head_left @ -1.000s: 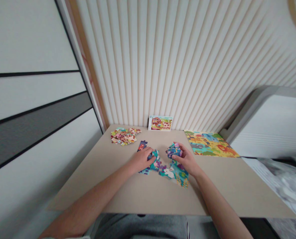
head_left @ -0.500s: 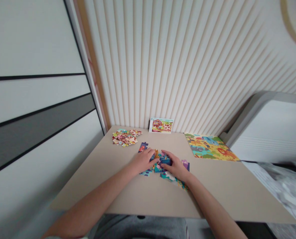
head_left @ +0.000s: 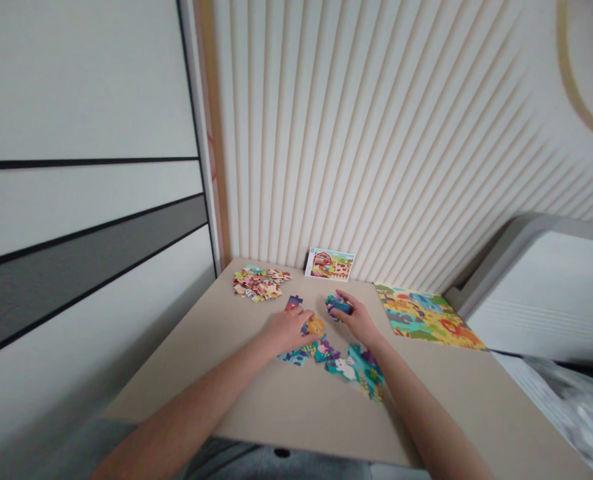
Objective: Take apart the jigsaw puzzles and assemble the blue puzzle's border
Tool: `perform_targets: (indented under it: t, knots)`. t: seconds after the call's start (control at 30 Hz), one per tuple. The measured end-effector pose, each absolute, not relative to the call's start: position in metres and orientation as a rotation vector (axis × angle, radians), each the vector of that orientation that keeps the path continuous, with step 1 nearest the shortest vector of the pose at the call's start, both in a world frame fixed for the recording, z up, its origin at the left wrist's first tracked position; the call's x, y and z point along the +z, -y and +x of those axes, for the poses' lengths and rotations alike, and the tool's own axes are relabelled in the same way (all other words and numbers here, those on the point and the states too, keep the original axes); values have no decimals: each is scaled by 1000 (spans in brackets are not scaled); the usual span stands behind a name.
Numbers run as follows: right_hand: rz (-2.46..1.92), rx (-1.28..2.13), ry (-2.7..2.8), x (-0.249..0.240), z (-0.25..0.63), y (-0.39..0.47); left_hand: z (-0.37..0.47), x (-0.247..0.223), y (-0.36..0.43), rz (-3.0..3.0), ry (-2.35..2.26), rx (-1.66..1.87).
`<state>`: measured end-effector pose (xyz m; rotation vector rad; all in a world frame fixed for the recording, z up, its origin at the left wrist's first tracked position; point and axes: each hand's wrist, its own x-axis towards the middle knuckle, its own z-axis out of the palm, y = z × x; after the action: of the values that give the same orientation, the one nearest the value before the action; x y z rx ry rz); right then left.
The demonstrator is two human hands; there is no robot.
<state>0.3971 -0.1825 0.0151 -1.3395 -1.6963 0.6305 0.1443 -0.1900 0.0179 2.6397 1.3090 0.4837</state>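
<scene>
Fingers of the left hand (head_left: 290, 331) pinch an orange-and-blue cardboard puzzle piece (head_left: 315, 326); the right hand's (head_left: 355, 316) grip a clump of blue-purple puzzle pieces (head_left: 335, 307), nearer the propped farm-picture card (head_left: 330, 265).

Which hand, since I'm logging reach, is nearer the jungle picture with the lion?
Right. The right hand, holding puzzle pieces, is just left of the jungle picture, not touching; the left hand, at a yellow piece, is farther left.

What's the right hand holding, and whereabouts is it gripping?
The right hand holds a small bunch of puzzle pieces by its right side, between thumb and fingers.
</scene>
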Motion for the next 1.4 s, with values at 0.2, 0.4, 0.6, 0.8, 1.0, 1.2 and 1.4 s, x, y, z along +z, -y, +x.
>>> perform_targets:
  t: [0.2, 0.4, 0.6, 0.8, 1.0, 1.2, 1.4]
  knots:
    - [-1619, 304, 1714, 10, 404, 121, 142, 11, 186, 2666, -1230, 538]
    - [-1728, 90, 1691, 9, 395, 127, 140, 7, 185, 2647, -1200, 589]
    - [-1247, 263, 2149, 11, 371, 187, 133, 7, 176, 2589, -1107, 779]
    - [-1232, 594, 2093, 13, 344, 211, 132, 5, 168, 2352, -1063, 1040]
    - [-1280, 854, 1853, 11, 331, 213, 147, -5, 167, 2101, -1072, 1247]
    - [-1245, 793, 1788, 13, 329, 210, 155, -12, 172, 2133, -977, 1150]
    - [-1366, 618, 1754, 11, 353, 192, 144, 2, 174, 2390, -1045, 1091]
